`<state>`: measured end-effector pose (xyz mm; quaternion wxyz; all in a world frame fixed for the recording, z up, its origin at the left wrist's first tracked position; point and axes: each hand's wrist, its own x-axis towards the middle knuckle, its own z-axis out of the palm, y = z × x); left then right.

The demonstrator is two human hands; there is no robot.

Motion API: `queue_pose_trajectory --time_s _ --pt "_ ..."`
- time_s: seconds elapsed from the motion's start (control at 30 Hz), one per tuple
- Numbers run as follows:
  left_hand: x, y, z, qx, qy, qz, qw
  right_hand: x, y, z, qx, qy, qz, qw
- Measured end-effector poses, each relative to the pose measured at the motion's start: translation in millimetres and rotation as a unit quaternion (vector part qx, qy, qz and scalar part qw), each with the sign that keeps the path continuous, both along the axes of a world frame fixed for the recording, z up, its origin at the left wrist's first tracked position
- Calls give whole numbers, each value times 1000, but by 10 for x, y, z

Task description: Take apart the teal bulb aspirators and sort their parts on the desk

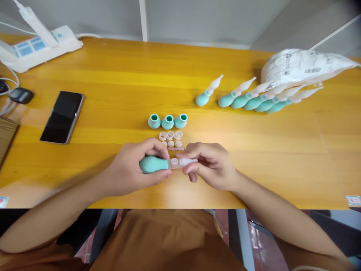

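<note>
My left hand (132, 167) is wrapped round the teal bulb of a bulb syringe (154, 165), which lies level above the table's front part. A clear collar with a round white valve piece joins the bulb to a pale pointed nozzle (188, 161). The thumb and fingers of my right hand (213, 164) close round that nozzle. Just beyond my hands stand three teal bulbs (168, 122) with their mouths up. Between them and my fingers lie clear collars (170, 135), white round pieces (171, 144) and several tiny discs (176, 149), partly hidden by my hands.
Several assembled bulb syringes (239, 101) stand tilted in a row at the right, one set apart. Behind them lies a white plastic bag (304, 67). A phone (62, 117), a black mouse-like object (21, 95) and a power strip (42, 48) are on the left.
</note>
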<state>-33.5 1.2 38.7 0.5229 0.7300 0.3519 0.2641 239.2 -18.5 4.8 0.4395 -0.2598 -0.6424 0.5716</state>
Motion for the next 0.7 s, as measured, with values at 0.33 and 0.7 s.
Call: queue_pose_trajectory --time_s 0.33,0.7 --pt "72 -23 -93 20 -149 -2 989 -68 75 15 13 43 1 999" --pt "35 -8 -75 425 -44 40 903 -201 -18 -61 -24 31 21 999"
